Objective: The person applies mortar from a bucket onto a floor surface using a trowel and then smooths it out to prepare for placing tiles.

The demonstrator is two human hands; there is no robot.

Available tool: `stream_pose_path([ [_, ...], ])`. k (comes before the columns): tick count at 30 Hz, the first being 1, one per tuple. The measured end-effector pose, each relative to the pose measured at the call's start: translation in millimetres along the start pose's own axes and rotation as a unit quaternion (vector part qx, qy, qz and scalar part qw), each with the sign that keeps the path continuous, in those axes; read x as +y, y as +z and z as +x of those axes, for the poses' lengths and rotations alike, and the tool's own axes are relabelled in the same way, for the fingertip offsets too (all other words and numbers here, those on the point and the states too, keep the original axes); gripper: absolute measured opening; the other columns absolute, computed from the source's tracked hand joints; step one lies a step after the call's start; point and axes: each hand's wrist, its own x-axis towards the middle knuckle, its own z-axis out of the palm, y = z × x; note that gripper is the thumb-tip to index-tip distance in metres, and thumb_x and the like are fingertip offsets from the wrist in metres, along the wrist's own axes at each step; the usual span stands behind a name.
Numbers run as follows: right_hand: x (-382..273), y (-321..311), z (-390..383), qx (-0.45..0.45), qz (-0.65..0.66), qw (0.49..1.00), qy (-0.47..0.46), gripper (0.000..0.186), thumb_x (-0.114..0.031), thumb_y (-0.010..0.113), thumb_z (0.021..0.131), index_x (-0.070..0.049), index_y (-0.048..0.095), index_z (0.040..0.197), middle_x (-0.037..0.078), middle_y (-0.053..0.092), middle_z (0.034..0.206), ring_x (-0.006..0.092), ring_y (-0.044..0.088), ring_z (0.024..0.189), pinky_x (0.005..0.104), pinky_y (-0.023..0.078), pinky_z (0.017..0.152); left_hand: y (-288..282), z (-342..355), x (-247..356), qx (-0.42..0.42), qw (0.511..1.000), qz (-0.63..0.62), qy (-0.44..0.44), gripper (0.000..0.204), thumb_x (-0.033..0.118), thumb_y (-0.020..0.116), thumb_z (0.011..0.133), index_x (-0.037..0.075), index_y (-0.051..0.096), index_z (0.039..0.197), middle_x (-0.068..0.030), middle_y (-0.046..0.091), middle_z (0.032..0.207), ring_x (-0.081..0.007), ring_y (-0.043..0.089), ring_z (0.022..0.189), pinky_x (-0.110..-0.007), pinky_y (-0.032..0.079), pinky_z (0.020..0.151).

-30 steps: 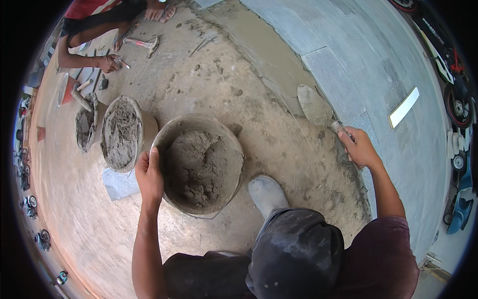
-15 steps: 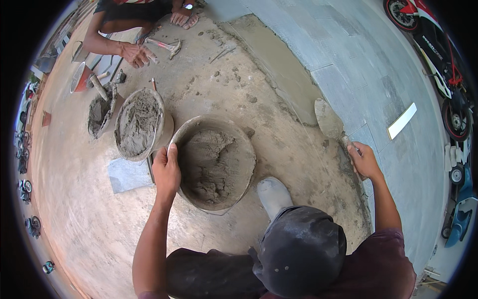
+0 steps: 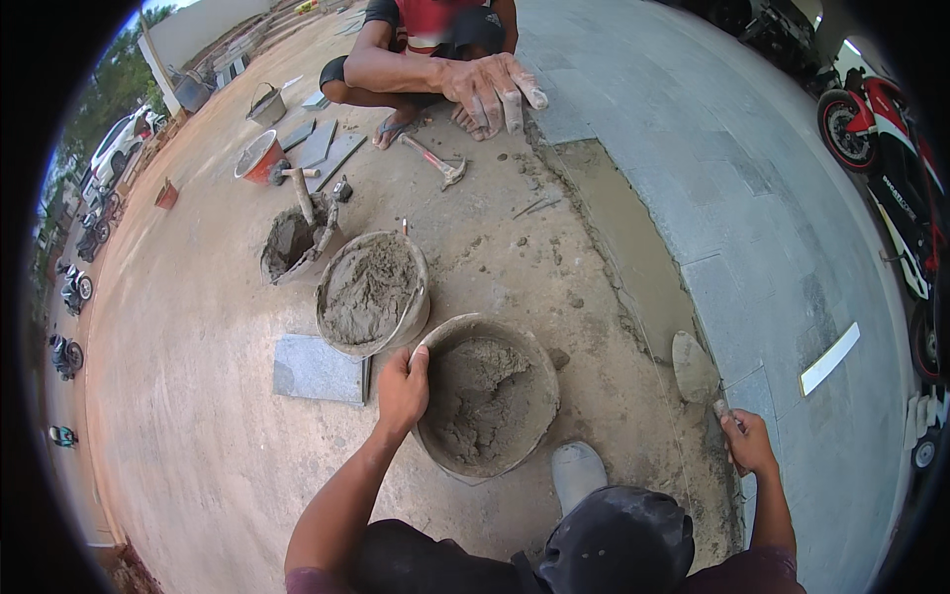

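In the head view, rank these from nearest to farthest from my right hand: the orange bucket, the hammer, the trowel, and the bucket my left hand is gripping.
1. Trowel: held in your right hand.
2. Gripped bucket: to the left, under your left hand.
3. Hammer: farther ahead, left.
4. Orange bucket: farthest left, upper part.

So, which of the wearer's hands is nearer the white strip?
Right. The right hand grips the trowel, just lower-left of the white strip; the left hand grips the bucket rim, much farther left.
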Motion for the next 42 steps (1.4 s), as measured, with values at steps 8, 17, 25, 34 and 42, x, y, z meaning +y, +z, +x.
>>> stream_pose_path([
  [8, -76, 79, -11, -0.049, -0.030, 0.980, -0.188, 0.026, -0.024, 0.077, 0.090, 0.000, 0.069, 0.097, 0.009, 0.055, 0.064, 0.0166, 0.052, 0.060, 0.0360, 0.045, 0.059, 5, 5, 11, 0.010, 0.999, 0.036, 0.021, 0.051, 0.043, 0.061, 0.102, -0.004, 0.055, 0.083, -0.0277, 0.057, 0.074, -0.0366, 0.053, 0.067, -0.047, 0.046, 0.069],
  [17, -127, 136, -2, -0.032, -0.218, 0.904, -0.366, 0.035, -0.031, 0.074, 0.090, -0.008, 0.061, 0.113, 0.019, 0.070, 0.083, 0.0443, 0.068, 0.081, 0.0521, 0.052, 0.070, 11, -7, 22, -0.008, 1.000, 0.005, 0.002, 0.049, 0.042, 0.057, 0.103, -0.004, 0.059, 0.089, -0.0311, 0.063, 0.083, -0.0492, 0.064, 0.081, -0.051, 0.048, 0.074],
  [25, -145, 141, -44, -0.010, -0.276, 0.927, -0.255, 0.039, -0.030, 0.072, 0.091, -0.006, 0.062, 0.120, 0.023, 0.072, 0.091, 0.0468, 0.069, 0.085, 0.0540, 0.054, 0.073, 15, -13, 37, -0.043, 0.998, -0.041, 0.012, 0.046, 0.042, 0.061, 0.100, -0.003, 0.061, 0.090, -0.0287, 0.065, 0.082, -0.0452, 0.065, 0.082, -0.050, 0.049, 0.075],
  [34, -128, 139, -91, 0.071, -0.293, 0.927, -0.224, 0.039, -0.032, 0.073, 0.093, -0.006, 0.065, 0.121, 0.021, 0.072, 0.094, 0.0441, 0.070, 0.084, 0.0509, 0.055, 0.072, 27, -10, 52, -0.089, 0.993, -0.065, 0.046, 0.027, 0.022, 0.064, 0.088, -0.005, 0.066, 0.092, -0.0303, 0.068, 0.083, -0.0467, 0.070, 0.084, -0.050, 0.053, 0.077],
  [42, -104, 121, -95, 0.134, -0.384, 0.865, -0.295, 0.035, -0.032, 0.072, 0.094, -0.010, 0.067, 0.121, 0.013, 0.065, 0.091, 0.0344, 0.067, 0.085, 0.0460, 0.053, 0.073, 34, -46, 56, -0.139, 0.983, -0.075, 0.092, 0.022, 0.016, 0.062, 0.084, -0.005, 0.056, 0.082, -0.0258, 0.059, 0.070, -0.0372, 0.062, 0.065, -0.047, 0.049, 0.067],
])
